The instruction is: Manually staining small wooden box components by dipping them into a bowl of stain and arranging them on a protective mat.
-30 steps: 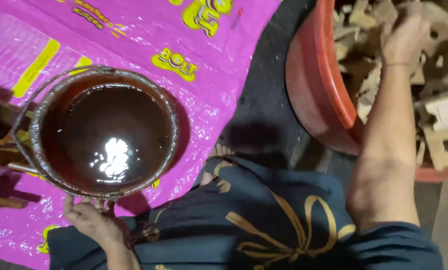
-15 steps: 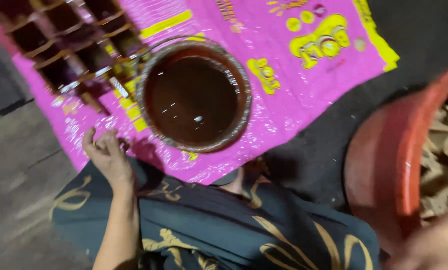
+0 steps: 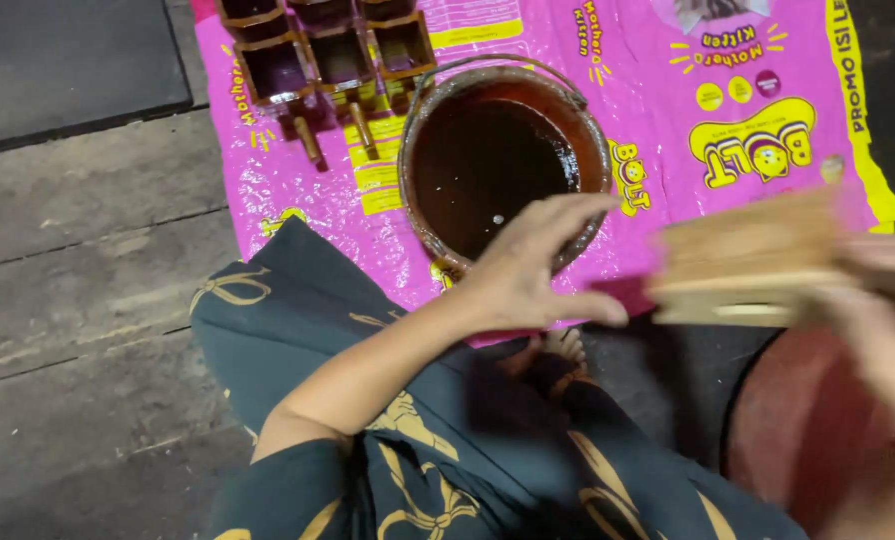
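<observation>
A floor (image 3: 78, 300) of worn grey wooden planks is seen, with dark seams running between the boards. To the upper left of the pink plastic sheet (image 3: 298, 190) spread on it, a dark mat (image 3: 68, 60) is laid. Dim, warm light is cast over everything.

A flattened pink sack (image 3: 668, 120) lies spread on the floor (image 3: 78, 260) as a mat. It is glossy, printed with yellow panels, yellow lettering, small yellow circles and a grey picture near its far edge. No other package, sign or screen shows.
</observation>
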